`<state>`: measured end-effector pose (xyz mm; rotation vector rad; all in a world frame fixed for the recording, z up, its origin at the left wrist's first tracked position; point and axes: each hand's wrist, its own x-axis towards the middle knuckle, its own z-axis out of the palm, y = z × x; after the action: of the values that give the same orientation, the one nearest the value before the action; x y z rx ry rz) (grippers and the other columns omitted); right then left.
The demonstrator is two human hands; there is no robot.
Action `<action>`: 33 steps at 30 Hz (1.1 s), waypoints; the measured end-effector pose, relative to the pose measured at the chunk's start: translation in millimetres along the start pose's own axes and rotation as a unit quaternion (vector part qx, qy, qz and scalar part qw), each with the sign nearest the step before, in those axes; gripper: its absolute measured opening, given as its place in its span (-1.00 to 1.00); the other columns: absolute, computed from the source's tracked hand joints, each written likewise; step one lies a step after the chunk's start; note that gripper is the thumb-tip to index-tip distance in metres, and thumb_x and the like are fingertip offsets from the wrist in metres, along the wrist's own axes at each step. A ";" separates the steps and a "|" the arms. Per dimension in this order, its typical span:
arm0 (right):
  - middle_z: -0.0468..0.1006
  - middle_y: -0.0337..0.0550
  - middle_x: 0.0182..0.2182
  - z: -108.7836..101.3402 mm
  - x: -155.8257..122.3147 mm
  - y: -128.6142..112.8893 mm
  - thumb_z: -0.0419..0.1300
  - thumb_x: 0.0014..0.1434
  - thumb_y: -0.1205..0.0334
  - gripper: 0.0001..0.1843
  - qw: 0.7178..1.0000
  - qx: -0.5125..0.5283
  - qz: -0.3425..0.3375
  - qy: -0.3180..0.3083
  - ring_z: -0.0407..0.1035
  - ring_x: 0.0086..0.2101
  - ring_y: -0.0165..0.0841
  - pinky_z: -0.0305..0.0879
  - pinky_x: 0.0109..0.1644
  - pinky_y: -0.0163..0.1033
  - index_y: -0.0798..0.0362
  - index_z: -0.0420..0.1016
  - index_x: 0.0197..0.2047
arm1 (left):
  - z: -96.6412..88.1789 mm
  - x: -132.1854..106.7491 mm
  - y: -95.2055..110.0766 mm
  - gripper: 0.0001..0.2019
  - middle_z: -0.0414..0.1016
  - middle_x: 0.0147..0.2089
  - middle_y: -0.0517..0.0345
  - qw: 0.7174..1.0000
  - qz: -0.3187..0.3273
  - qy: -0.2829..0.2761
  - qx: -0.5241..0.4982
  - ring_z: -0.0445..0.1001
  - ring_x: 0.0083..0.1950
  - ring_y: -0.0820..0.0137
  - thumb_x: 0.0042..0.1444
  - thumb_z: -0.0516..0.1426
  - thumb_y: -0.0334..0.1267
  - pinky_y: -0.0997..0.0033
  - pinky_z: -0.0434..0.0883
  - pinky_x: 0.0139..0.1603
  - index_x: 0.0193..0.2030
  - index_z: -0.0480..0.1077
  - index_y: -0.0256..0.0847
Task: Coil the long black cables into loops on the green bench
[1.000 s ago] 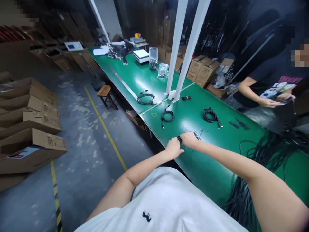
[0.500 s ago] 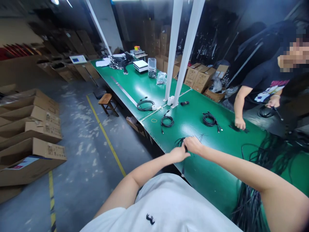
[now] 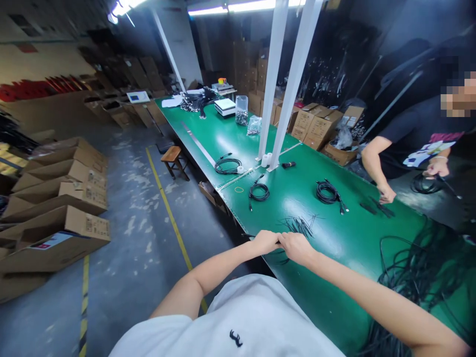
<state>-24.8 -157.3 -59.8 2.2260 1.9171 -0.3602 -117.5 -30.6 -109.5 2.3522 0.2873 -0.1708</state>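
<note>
My left hand [image 3: 266, 241] and my right hand [image 3: 297, 247] meet at the near edge of the green table, both closed around a black cable [image 3: 284, 259]. The fingers hide most of it. Dark strands hang below the hands, and a short end sticks out left of my left hand. Just beyond my right hand lies a loose pile of thin black ties [image 3: 298, 226]. Farther up the table are a coiled black cable [image 3: 259, 192] and another coiled cable [image 3: 328, 192] with its plugs showing.
A co-worker's hand [image 3: 387, 194] is over black ties at the right; the other holds a coiled cable. Tangled black cables [image 3: 412, 267] cover the near right of the table [image 3: 334, 277]. White posts [image 3: 293, 84] rise mid-table. Cartons [image 3: 87, 223] and a stool [image 3: 171, 154] stand left.
My hands have come down toward the table edge with the cable, uncovering the pile of ties. The co-worker's hand has lifted slightly from the ties at the right. The view has shifted a little.
</note>
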 end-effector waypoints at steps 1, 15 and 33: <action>0.57 0.02 -0.27 2.6 2.9 -2.2 -0.04 0.24 0.38 -0.72 0.999 0.023 0.040 0.003 0.48 -0.25 -0.26 0.22 -0.26 -0.26 0.13 0.49 -0.16 | 8.5 1.5 1.3 -0.88 0.56 -0.33 -0.07 0.999 -0.034 0.016 -0.033 0.55 -0.11 0.01 0.08 0.22 -0.23 0.10 0.40 -0.07 -0.29 0.48 -0.22; 0.51 -0.13 -0.31 59.7 -33.9 16.0 -0.03 0.25 0.02 -0.61 0.840 0.477 0.208 0.152 0.36 -0.29 -0.33 0.27 -0.17 -0.28 0.11 0.49 -0.18 | 44.1 -28.7 29.8 -0.75 0.04 -0.60 0.40 0.822 -0.143 0.039 -0.550 0.01 -0.61 0.60 0.20 0.12 -0.08 0.55 0.03 -0.57 -0.27 0.33 -0.28; 0.04 -0.47 -0.58 75.7 37.9 -7.8 0.15 0.13 -0.09 -0.65 0.479 0.801 0.306 0.188 -0.05 -0.63 -0.54 0.17 -0.56 -0.38 0.03 0.29 -0.22 | 15.5 17.4 -19.8 -0.72 0.01 -0.56 0.39 0.640 -0.248 0.218 -0.693 0.00 -0.62 0.66 0.24 0.14 -0.08 0.64 0.10 -0.62 -0.30 0.37 -0.29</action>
<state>-32.1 -142.4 -143.1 3.8461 -0.0016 -2.3975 -106.3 -24.9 -137.4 0.6685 0.9056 0.3028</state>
